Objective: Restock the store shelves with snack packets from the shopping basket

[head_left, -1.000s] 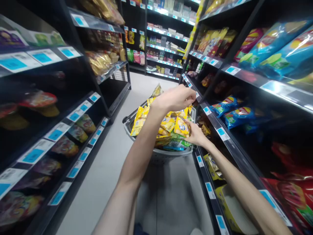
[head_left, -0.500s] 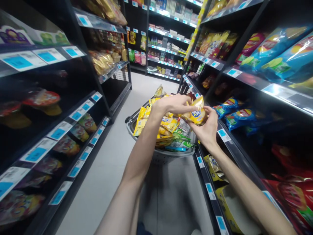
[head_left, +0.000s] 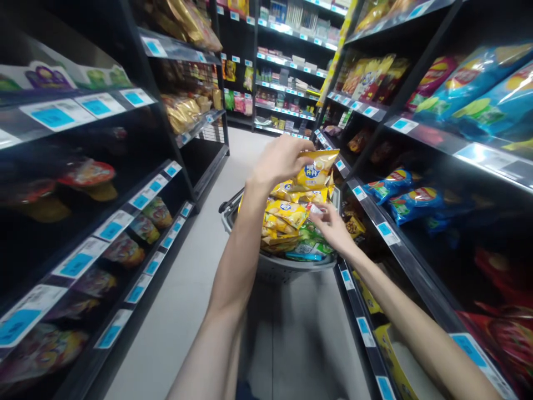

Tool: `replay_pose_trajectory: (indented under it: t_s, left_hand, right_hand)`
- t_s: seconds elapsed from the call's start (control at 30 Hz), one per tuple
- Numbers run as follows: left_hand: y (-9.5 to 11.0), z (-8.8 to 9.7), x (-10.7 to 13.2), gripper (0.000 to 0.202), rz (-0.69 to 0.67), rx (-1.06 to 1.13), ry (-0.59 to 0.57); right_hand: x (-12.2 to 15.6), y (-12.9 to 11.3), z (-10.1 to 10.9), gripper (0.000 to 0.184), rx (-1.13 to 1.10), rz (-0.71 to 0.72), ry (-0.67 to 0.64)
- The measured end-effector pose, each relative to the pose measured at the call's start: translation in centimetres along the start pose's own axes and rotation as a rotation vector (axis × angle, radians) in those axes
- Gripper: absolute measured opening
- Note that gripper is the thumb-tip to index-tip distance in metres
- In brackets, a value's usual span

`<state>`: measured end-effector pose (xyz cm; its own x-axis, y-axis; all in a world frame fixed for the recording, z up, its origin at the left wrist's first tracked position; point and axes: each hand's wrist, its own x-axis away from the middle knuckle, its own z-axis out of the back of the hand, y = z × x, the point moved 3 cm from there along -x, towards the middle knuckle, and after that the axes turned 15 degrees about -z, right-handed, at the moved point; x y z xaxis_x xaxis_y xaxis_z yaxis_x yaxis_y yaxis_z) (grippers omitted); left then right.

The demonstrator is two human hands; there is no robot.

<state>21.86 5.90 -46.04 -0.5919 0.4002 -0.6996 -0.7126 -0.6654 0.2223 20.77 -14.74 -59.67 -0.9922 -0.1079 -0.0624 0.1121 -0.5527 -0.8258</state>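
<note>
My left hand [head_left: 283, 161] grips a yellow snack bag [head_left: 317, 171] by its left side, holding it up over the far part of a grey basket [head_left: 300, 265]. Down inside the basket, my right hand [head_left: 333, 226] has its fingers closed at a small white and red packet [head_left: 315, 210]. Other yellow snack bags [head_left: 286, 212] are piled in the middle and left of the basket, partly behind my left forearm. Green packets [head_left: 312, 241] lie at the near right, below my right fingers.
Black shelves with price tags line both sides. Blue chip bags [head_left: 416, 203] lie on the right shelf, and cups with red lids [head_left: 89, 175] stand on the left. A yellow carton [head_left: 393, 355] sits low on the right. Pale floor [head_left: 175, 322] runs along the aisle.
My left hand has lifted the yellow bag up and left, away from my right hand. My right hand has let go of that bag and dropped to the packets in the basket.
</note>
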Motion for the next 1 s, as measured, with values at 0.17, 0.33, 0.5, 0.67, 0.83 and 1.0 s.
replay_pose_trajectory:
  t_s: [0.17,0.33,0.5,0.67,0.83,1.0]
  left_hand:
    - [-0.4,0.6,0.0,0.025,0.046,-0.063,0.153]
    - [-0.6,0.7,-0.1,0.019,0.093,-0.055,0.214]
    - [-0.5,1.4,0.5,0.022,0.154,-0.031,0.308]
    - [-1.3,1.7,1.0,0.025,0.189,-0.095,0.316]
    - [-2.5,0.8,1.0,0.033,0.212,-0.032,0.259]
    - [-1.5,-1.5,0.1,0.029,0.298,0.365,0.084]
  right_hand:
    - [0.0,1.2,-2.6,0.066,-0.207,-0.159,-0.252]
    - [-0.3,1.3,-2.8,0.058,-0.481,-0.302,-0.203]
    - [-0.3,2.0,-2.3,0.046,-0.713,-0.423,-0.010]
    - [-0.9,0.5,0.3,0.039,-0.960,-0.387,0.053]
    - [-1.3,-2.5,5.3,0.034,-1.095,-0.179,0.226]
    - [0.2,-4.2,6.3,0.036,-1.138,-0.034,0.258]
